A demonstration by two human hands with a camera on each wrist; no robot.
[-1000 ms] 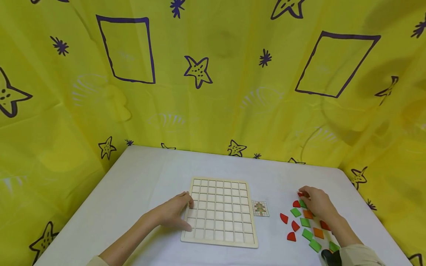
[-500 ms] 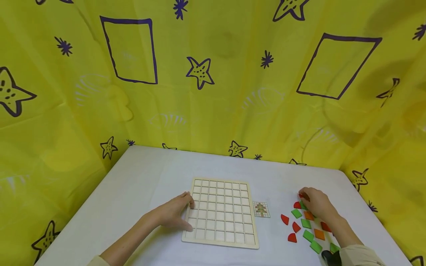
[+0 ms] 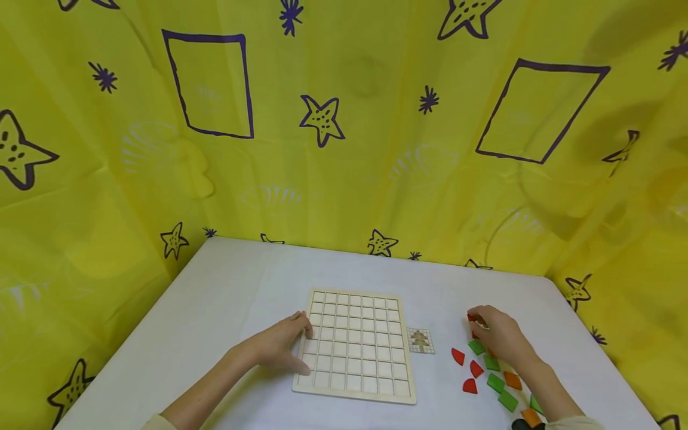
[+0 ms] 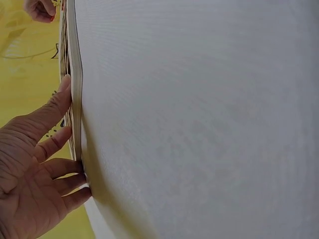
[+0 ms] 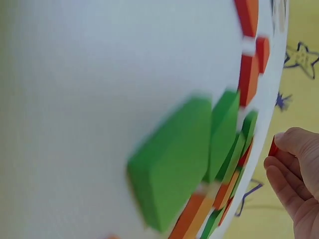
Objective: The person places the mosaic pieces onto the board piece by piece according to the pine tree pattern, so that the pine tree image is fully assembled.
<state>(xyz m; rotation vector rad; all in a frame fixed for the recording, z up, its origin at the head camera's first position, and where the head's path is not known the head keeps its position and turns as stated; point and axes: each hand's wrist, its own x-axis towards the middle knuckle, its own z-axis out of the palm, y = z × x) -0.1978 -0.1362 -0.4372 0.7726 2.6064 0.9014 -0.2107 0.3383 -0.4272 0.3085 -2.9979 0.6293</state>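
Observation:
My left hand point(image 3: 282, 345) lies at the left side of a pale wooden grid board point(image 3: 355, 400). Its thumb and fingers are spread along the board's edge and touch it, as the left wrist view also shows. Over on the right, my right hand point(image 3: 502, 335) pinches a small red piece point(image 5: 272, 148) between thumb and fingertips, lifted above the table. Beneath and around that hand lie flat loose pieces: red quarter-rounds point(image 3: 470, 386), green tiles point(image 3: 507, 401) and orange squares point(image 3: 513, 380). The hand and forearm hide some of them.
A small card point(image 3: 421, 341) with a tree pattern on a grid lies against the board's right side. The white table point(image 3: 258, 269) meets a yellow curtain point(image 3: 365, 179) printed with stars at its back and sides.
My right hand has moved slightly left with the red piece, leaving its spot at the far end of the loose pieces. My left hand stays on the board's edge.

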